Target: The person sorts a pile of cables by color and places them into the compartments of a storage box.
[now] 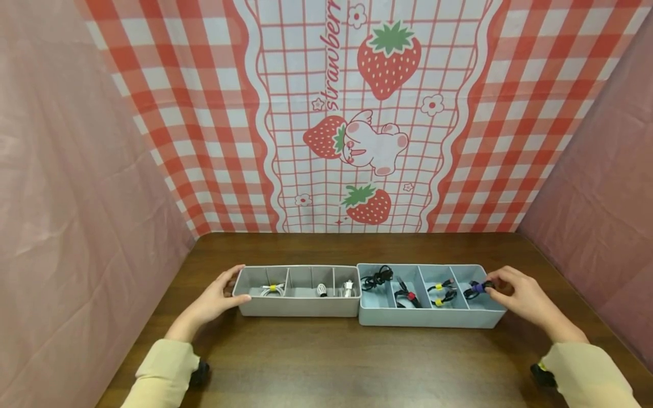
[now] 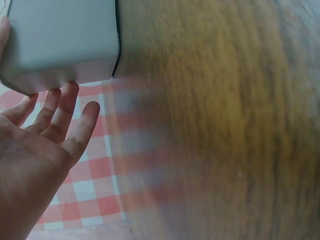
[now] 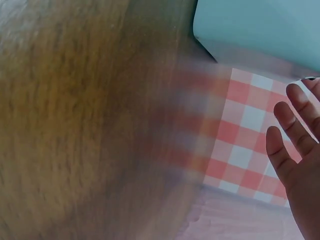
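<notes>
A long grey divided organizer box [image 1: 301, 307] stands on the left. My left hand [image 1: 223, 293] grips its left end, the thumb on the front side and fingertips [image 2: 70, 90] against the end wall. In the grey box lie a white cable with a yellow tie [image 1: 273, 289] and other small white cables [image 1: 322, 290]. Against its right end stands a light blue divided organizer box [image 1: 428, 318]. At that box's right end, the thumb and index finger of my right hand [image 1: 520, 292] pinch a black cable with a purple tie [image 1: 477, 289]. My other right fingers [image 3: 286, 117] are loosely extended.
The blue box also holds a loose black cable [image 1: 376, 277], black cables with a red tie [image 1: 408, 296] and black cables with yellow ties [image 1: 444, 294]. Both boxes stand on a brown wooden table [image 1: 326, 362]. Behind it hangs a red checked strawberry cloth [image 1: 347, 170], with pink cloth [image 1: 92, 226] at the sides.
</notes>
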Demonstrator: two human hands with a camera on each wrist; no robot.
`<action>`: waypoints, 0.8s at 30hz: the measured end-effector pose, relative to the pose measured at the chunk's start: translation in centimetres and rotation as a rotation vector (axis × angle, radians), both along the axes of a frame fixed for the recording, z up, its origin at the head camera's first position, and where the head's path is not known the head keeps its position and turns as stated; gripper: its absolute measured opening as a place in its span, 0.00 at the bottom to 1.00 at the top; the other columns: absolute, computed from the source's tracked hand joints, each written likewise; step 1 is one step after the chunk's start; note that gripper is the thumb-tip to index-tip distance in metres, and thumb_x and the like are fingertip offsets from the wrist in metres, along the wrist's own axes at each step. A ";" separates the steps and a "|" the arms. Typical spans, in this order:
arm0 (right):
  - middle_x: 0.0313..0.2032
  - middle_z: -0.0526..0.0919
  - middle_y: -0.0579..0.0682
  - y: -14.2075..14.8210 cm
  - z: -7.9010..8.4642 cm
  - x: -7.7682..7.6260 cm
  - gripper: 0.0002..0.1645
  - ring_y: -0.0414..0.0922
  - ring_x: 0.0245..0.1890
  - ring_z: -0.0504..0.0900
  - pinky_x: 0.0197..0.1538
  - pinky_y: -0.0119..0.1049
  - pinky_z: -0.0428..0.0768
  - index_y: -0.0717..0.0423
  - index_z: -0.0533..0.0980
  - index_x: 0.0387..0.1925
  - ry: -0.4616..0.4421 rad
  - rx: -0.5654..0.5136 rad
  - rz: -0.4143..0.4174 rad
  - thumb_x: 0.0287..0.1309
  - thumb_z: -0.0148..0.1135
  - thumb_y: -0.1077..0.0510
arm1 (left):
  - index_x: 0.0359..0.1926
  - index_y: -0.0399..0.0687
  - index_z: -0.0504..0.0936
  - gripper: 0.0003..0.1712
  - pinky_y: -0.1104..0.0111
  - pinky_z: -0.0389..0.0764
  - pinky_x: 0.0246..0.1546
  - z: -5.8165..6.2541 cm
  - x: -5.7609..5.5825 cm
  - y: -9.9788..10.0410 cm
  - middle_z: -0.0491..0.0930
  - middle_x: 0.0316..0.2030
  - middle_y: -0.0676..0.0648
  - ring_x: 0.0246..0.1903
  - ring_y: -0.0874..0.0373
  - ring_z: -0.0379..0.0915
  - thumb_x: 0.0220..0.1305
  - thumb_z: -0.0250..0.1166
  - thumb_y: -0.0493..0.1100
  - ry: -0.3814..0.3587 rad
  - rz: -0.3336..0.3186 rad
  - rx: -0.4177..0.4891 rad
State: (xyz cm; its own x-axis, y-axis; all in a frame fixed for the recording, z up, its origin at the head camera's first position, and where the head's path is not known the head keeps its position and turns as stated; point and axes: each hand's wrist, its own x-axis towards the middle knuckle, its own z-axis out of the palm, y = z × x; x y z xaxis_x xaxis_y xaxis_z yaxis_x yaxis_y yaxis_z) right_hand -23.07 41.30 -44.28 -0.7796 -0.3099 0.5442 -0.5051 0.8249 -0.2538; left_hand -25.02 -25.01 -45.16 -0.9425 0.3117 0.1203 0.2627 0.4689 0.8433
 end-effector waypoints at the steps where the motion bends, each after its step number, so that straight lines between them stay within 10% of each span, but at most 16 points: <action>1: 0.28 0.73 0.38 0.0 0.0 0.0 0.16 0.32 0.28 0.72 0.30 0.20 0.71 0.51 0.79 0.34 -0.004 -0.002 -0.002 0.40 0.74 0.65 | 0.69 0.36 0.55 0.44 0.63 0.76 0.46 0.0 0.0 0.0 0.63 0.60 0.30 0.56 0.38 0.67 0.57 0.69 0.41 0.000 0.000 0.000; 24: 0.32 0.73 0.43 -0.3 0.8 -0.1 0.15 0.34 0.28 0.68 0.26 0.30 0.70 0.53 0.80 0.39 -0.169 0.099 -0.084 0.47 0.72 0.58 | 0.69 0.36 0.55 0.45 0.67 0.76 0.44 0.1 -0.2 0.1 0.63 0.59 0.30 0.55 0.38 0.67 0.57 0.69 0.41 -0.005 -0.002 -0.007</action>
